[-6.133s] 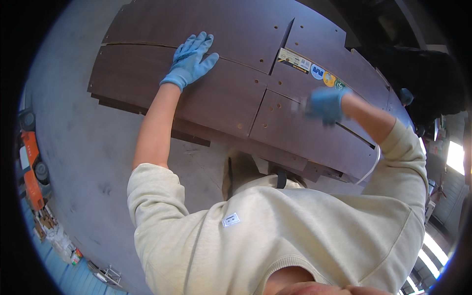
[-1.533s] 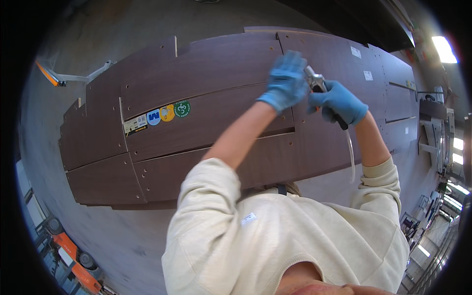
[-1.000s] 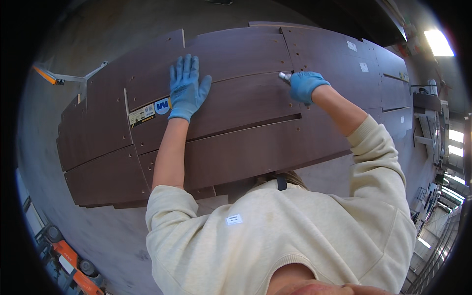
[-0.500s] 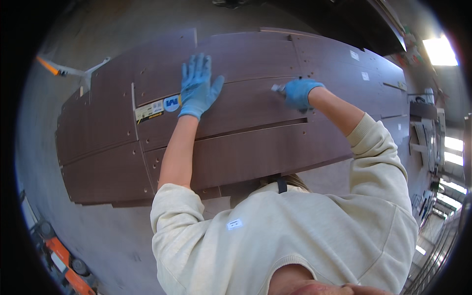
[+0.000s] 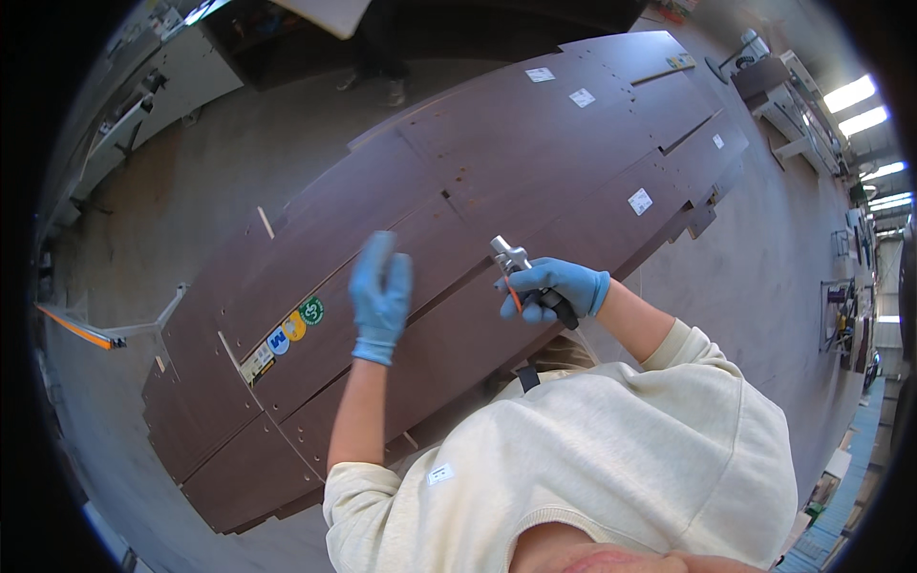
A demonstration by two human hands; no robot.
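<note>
gloved hands and a hand tool above joined dark panels

here, the head view looks down on a person in a cream sweatshirt (image 5: 611,468) who stands over a large assembly of dark brown panels (image 5: 497,181) lying flat on a grey concrete floor (image 5: 229,181). both hands wear blue gloves. the right hand (image 5: 562,288) is clenched around a hand tool (image 5: 521,277) with a silver metal head, a dark grip and a thin orange part; the tool's head points up and away from the person, and it sits over the middle of the panels, just above a seam between two boards. the left hand (image 5: 381,296) grasps nothing: its fingers are straight and loosely together, somewhat blurred, raised over the panels just left of the tool; whether it touches the surface cannot be told. the two hands are near each other but apart. a cluster of round coloured stickers (image 5: 291,329) lies on the panel to the left of the left hand, and small white labels (image 5: 640,201) are scattered over the far boards. a thin pale strip (image 5: 265,222) lies near the panels' left edge. an orange-edged bar (image 5: 81,329) rests on the floor at far left. workbenches (image 5: 793,86) stand along the upper right.
</note>
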